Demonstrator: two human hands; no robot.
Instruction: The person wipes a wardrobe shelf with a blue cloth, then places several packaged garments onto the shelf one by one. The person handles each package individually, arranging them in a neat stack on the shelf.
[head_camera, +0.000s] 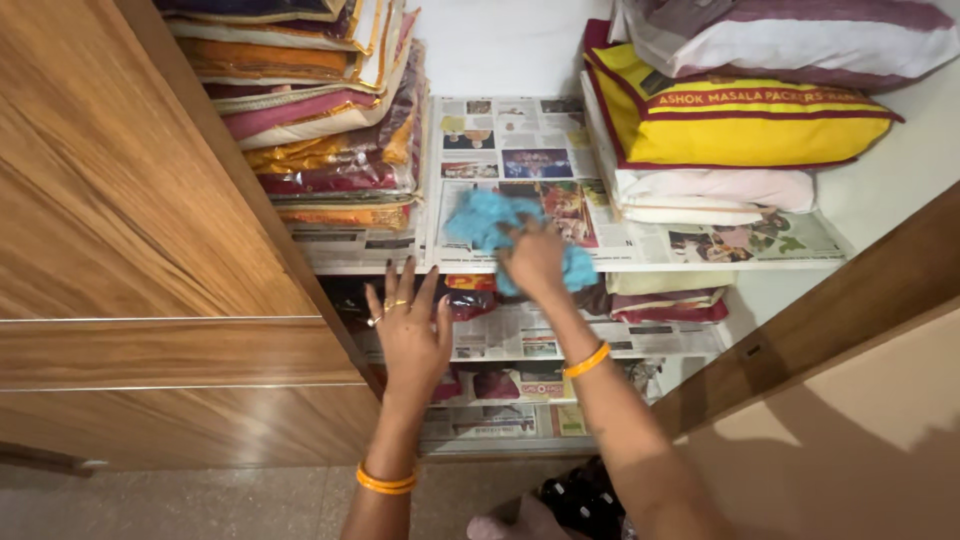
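I look down into an open wardrobe. My right hand presses a crumpled light-blue cloth onto the newspaper lining of the upper shelf. My left hand hovers with fingers spread in front of the shelf edge, holding nothing, with rings on two fingers. Both wrists wear orange bangles.
A stack of folded, plastic-wrapped fabrics fills the shelf's left side. A yellow and maroon cloth bag lies on white folded linen at the right, with a pillow above. Wooden doors flank the opening. Lower shelves hold more folded cloth on newspaper.
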